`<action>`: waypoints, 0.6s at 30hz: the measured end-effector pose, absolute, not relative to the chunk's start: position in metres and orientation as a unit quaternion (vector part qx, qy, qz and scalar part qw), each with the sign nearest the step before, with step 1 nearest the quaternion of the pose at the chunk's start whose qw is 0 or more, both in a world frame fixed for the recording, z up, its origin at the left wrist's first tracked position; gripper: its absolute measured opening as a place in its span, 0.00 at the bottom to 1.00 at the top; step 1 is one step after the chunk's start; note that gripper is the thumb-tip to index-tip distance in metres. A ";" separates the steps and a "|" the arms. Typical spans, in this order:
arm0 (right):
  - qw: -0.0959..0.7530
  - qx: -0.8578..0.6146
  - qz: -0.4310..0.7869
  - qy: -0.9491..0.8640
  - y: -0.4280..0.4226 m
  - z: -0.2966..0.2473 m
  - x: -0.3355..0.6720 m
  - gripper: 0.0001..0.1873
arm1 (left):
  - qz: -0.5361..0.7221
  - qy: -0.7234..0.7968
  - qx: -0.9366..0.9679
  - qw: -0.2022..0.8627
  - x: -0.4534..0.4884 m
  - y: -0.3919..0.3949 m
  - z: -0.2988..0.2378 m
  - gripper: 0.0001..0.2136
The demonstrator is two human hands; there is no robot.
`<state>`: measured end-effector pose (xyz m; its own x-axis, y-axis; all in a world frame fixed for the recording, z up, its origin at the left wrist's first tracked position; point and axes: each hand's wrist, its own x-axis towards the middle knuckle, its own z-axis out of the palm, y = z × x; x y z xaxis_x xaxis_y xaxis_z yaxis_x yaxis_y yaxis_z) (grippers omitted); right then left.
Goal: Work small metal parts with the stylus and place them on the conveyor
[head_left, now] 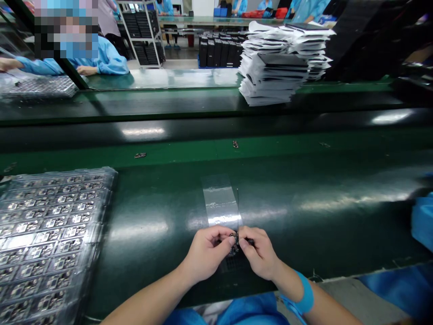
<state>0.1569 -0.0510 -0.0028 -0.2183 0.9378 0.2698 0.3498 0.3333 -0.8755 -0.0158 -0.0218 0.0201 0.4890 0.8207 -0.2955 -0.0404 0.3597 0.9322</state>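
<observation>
Near the front edge of the bench, my left hand (210,252) pinches a small circuit board (233,249) between thumb and fingers. My right hand (261,253) is closed right beside it, its thumb and forefinger pinched at a thin black cable (238,205) that rises from between the hands. A small black piece (251,242) shows at the right fingertips; its kind is hard to make out. Fingers hide part of the board. Just beyond the hands, a clear film strip (221,201) lies flat on the green bench (142,266).
A clear plastic tray (107,192) full of circuit boards sits at the left. Small boards (140,155) (235,144) lie on the far ledge. Behind stands a tall stack of white-wrapped sheets (274,67). A co-worker in a blue smock (111,58) sits across at the left.
</observation>
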 end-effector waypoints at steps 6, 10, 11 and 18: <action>0.400 -0.488 0.333 -0.701 -0.051 -0.004 0.157 0.12 | 0.292 0.391 0.503 0.713 -0.018 -0.023 0.016 0.10; 0.399 -0.501 0.309 -0.703 -0.055 -0.006 0.154 0.14 | 0.298 0.390 0.506 0.709 -0.017 -0.024 0.018 0.10; 0.400 -0.503 0.299 -0.705 -0.056 -0.007 0.153 0.14 | 0.301 0.392 0.517 0.699 -0.017 -0.024 0.019 0.10; 0.420 -0.499 0.318 -0.688 -0.053 -0.011 0.153 0.15 | 0.343 0.422 0.564 0.622 -0.014 -0.024 0.021 0.09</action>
<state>0.1529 -0.0532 -0.0107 -0.1494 0.9537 0.2609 0.4207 0.3001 -0.8561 -0.0142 -0.0239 0.0213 0.4092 0.9020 -0.1378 0.0483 0.1294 0.9904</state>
